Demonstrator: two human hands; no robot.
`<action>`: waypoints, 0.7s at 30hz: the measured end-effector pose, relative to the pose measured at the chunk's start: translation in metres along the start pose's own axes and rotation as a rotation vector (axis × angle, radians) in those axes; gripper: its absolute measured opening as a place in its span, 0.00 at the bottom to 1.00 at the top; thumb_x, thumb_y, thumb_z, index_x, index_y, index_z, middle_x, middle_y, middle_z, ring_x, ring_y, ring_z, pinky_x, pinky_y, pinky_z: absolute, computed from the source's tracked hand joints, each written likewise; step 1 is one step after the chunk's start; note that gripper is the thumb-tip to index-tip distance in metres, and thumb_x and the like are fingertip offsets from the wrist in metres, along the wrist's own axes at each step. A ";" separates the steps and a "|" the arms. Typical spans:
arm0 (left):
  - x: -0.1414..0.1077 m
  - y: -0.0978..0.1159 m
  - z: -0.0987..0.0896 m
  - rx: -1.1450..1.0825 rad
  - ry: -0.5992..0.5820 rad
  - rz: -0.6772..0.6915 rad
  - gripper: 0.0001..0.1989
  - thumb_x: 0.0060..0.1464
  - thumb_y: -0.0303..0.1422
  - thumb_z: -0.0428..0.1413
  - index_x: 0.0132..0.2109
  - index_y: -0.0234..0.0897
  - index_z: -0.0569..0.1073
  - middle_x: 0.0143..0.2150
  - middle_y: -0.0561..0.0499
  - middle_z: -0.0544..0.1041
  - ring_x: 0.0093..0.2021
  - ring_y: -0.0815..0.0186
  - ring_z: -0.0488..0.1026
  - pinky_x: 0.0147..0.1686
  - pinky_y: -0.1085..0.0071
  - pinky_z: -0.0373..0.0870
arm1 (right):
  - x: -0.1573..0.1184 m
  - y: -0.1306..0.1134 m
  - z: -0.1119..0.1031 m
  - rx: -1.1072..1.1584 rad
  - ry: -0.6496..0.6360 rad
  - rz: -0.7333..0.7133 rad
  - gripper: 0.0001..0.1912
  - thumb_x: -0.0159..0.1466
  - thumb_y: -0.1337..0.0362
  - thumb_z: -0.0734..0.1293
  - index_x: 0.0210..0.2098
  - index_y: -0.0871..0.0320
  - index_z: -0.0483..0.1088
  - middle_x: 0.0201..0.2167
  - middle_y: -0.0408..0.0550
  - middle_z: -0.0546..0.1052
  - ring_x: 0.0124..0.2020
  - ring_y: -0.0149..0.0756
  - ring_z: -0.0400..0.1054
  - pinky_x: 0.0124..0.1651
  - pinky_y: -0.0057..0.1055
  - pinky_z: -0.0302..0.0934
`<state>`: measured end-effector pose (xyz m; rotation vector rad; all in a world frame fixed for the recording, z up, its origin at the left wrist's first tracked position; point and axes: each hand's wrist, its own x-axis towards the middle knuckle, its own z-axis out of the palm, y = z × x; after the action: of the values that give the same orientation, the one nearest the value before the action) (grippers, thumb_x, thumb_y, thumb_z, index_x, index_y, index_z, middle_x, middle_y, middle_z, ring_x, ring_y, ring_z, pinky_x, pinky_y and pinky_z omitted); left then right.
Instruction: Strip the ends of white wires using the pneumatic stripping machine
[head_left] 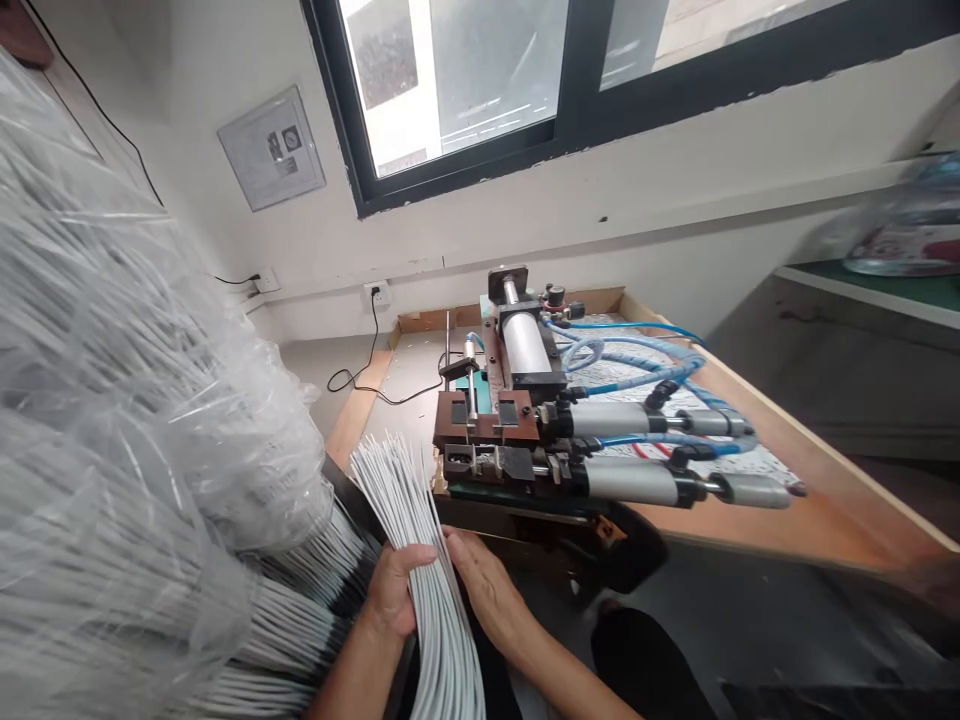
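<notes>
Here I have a thick bundle of pale grey-white wires (442,620), long and thin, running lengthwise side by side, curving a little near my lap and fanning out at the far end, where the tips sit unevenly. My left hand (395,588) has its grip closed around the bundle's left side, thumb laid across the top, the loose tips spreading beyond it. My right hand (487,590) lies along the bundle's right edge, fingers extended and close together, its fingertips beside the strands. The splayed ends point up to the near edge of the desk (349,425), just left of the pneumatic machine (525,400) with its silver cylinders and blue hoses. Off to my left, plastic-wrapped bundles (150,400) of similar wire are heaped high. Farther out, there's a white wall (480,230), a socket with a plugged-in cord (377,295), and a dark-framed window (465,80).
</notes>
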<state>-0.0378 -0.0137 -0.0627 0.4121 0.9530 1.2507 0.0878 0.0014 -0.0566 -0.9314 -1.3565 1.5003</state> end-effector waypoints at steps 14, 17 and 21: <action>-0.024 0.009 0.038 0.116 0.126 0.216 0.06 0.32 0.25 0.60 0.25 0.34 0.74 0.22 0.51 0.75 0.25 0.63 0.71 0.29 0.67 0.66 | -0.007 -0.041 -0.013 0.273 0.200 0.041 0.14 0.51 0.54 0.66 0.25 0.60 0.72 0.17 0.41 0.66 0.15 0.24 0.51 0.18 0.23 0.44; -0.019 0.012 0.039 0.080 0.138 0.151 0.10 0.30 0.26 0.61 0.27 0.34 0.74 0.24 0.49 0.77 0.27 0.61 0.73 0.29 0.66 0.67 | 0.002 -0.037 -0.017 0.361 0.220 0.107 0.15 0.49 0.54 0.67 0.25 0.62 0.71 0.16 0.40 0.64 0.14 0.22 0.49 0.17 0.22 0.41; -0.011 0.015 0.040 0.100 0.136 0.143 0.09 0.30 0.26 0.61 0.26 0.35 0.74 0.22 0.49 0.76 0.25 0.61 0.72 0.27 0.66 0.66 | 0.010 -0.032 -0.020 0.444 0.249 0.154 0.15 0.47 0.54 0.68 0.24 0.62 0.71 0.15 0.39 0.63 0.14 0.21 0.48 0.16 0.22 0.41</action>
<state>-0.0153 -0.0105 -0.0245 0.4859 1.1207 1.3775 0.1075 0.0176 -0.0272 -0.9100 -0.7445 1.6484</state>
